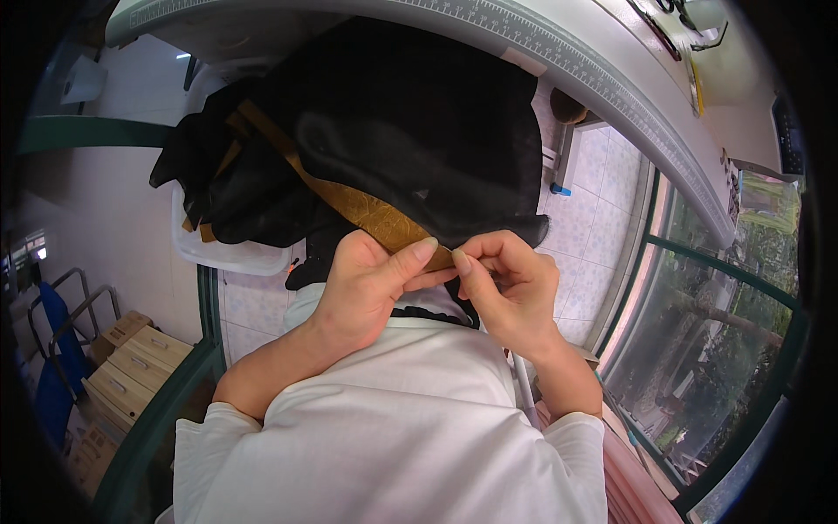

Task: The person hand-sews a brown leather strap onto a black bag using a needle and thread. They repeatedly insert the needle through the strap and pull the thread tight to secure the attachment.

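Note:
A large piece of black fabric (410, 113) lies over my lap and hangs to the left. Along it runs a golden-brown patterned fabric strip (362, 212), which narrows toward the upper left. Closed on the strip's near end is my left hand (371, 279), its thumb pressed on top. My right hand (506, 279) pinches the tip of the same end between thumb and forefinger, right beside the left fingertips. Whether a needle or thread is between the right fingers is too small to tell.
Ahead stands a sewing machine table whose rounded edge carries a ruler strip (576, 61). At the left a translucent plastic bin (231, 258) sits under the fabric. Green-framed windows (724, 271) are at the right; a wooden drawer unit (131, 375) stands lower left.

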Action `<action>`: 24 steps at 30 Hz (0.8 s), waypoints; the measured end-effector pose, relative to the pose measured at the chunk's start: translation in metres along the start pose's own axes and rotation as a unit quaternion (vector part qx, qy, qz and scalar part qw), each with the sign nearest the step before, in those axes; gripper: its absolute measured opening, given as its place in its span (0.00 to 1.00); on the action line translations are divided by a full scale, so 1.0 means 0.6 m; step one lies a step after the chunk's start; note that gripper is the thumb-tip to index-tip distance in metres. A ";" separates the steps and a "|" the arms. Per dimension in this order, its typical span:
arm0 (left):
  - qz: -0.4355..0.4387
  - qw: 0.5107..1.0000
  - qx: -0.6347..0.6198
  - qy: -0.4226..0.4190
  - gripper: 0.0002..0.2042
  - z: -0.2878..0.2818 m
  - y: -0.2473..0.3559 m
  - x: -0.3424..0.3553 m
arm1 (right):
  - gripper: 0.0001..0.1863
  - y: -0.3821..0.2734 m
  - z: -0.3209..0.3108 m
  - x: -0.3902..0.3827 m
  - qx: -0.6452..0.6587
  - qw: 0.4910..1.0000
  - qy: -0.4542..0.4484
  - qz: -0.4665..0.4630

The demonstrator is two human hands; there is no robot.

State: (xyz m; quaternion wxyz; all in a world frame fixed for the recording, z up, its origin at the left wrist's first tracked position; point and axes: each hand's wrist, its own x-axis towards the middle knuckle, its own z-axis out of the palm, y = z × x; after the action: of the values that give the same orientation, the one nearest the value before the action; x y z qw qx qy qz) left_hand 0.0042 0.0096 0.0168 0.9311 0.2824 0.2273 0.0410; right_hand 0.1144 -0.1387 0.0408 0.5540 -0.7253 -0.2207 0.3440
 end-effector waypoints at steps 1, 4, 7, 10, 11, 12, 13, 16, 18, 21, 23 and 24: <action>0.000 1.000 -0.001 0.002 0.11 0.003 0.002 0.000 | 0.03 0.000 0.000 0.000 -0.002 1.000 0.000 0.000; 0.001 1.000 0.001 -0.004 0.11 -0.001 0.001 0.000 | 0.03 0.000 0.001 0.000 -0.011 1.000 -0.001 0.001; 0.001 1.000 0.003 -0.007 0.12 -0.002 0.001 0.001 | 0.03 -0.002 0.000 0.000 -0.024 1.000 -0.006 0.001; 0.000 1.000 0.003 -0.002 0.11 -0.001 0.000 0.000 | 0.03 0.003 0.000 0.000 -0.025 1.000 -0.012 -0.009; 0.000 1.000 0.002 0.000 0.11 -0.001 -0.001 0.000 | 0.04 0.008 0.001 -0.001 -0.022 1.000 -0.014 -0.013; 0.000 1.000 0.000 0.012 0.10 0.002 -0.001 0.000 | 0.04 0.011 0.002 -0.001 -0.018 1.000 -0.015 -0.017; 0.000 1.000 -0.003 0.024 0.10 0.008 -0.001 0.000 | 0.04 0.010 0.005 -0.001 -0.014 0.999 -0.009 -0.030; 0.009 0.998 0.064 0.023 0.08 -0.002 -0.010 -0.002 | 0.06 0.002 0.010 0.000 -0.085 0.992 -0.012 -0.095; 0.019 0.985 0.167 0.025 0.08 -0.013 -0.014 -0.005 | 0.08 -0.005 0.005 0.010 -0.226 0.958 -0.035 -0.174; 0.025 0.949 0.312 0.045 0.09 -0.018 -0.013 -0.004 | 0.11 -0.019 0.003 0.024 -0.357 0.895 -0.037 -0.264; 0.021 0.942 0.331 0.054 0.10 -0.011 -0.012 -0.004 | 0.12 -0.033 -0.002 0.028 -0.404 0.870 -0.049 -0.279; 0.021 0.965 0.258 0.050 0.10 -0.008 -0.013 -0.001 | 0.12 -0.057 -0.001 0.027 -0.386 0.886 -0.054 -0.250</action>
State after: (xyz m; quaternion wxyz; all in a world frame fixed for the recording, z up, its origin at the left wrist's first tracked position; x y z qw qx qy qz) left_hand 0.0011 0.0052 0.0091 0.8132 0.5151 0.2704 0.0143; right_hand 0.1280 -0.1178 0.0694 0.2857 -0.7828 -0.5396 0.1200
